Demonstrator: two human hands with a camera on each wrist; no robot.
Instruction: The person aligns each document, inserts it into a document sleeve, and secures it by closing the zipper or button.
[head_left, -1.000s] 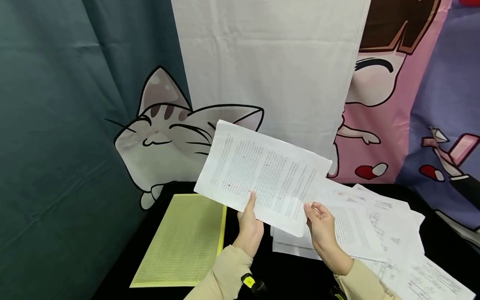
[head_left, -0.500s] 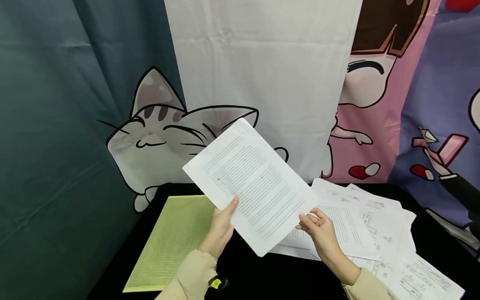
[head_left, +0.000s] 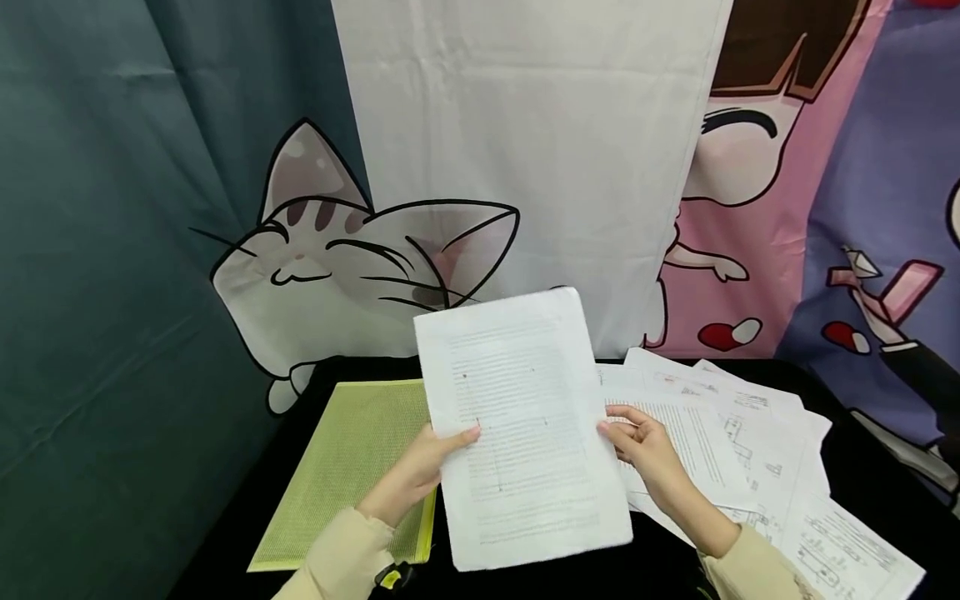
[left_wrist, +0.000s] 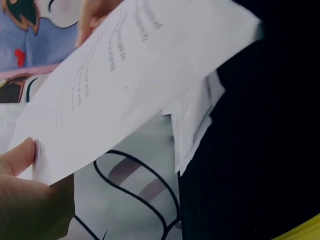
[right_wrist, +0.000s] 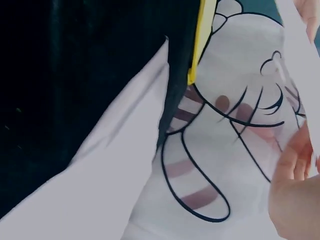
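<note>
A printed paper sheet (head_left: 517, 450), possibly more than one layer, is held up in the middle of the head view, nearly upright with its long side vertical. My left hand (head_left: 416, 467) pinches its left edge, thumb over the printed face and the other fingers hidden behind. On the opposite edge, my right hand (head_left: 645, 450) pinches the paper between thumb and fingers. The left wrist view shows the sheet (left_wrist: 115, 85) slanting away from the left thumb (left_wrist: 22, 155). Seen from the right wrist, the right hand (right_wrist: 295, 190) is beside the sheet's edge.
A yellow-green mesh zip pouch (head_left: 352, 442) lies flat on the black-covered table (head_left: 540, 583) at the left. Several loose printed papers (head_left: 780, 458) overlap in a spread pile on the right. Behind the table hangs a cartoon-printed curtain (head_left: 540, 167).
The sheet has turned from a sideways slant to nearly upright and come lower. My left hand has moved left, still holding it; the right hand stays on its right side.
</note>
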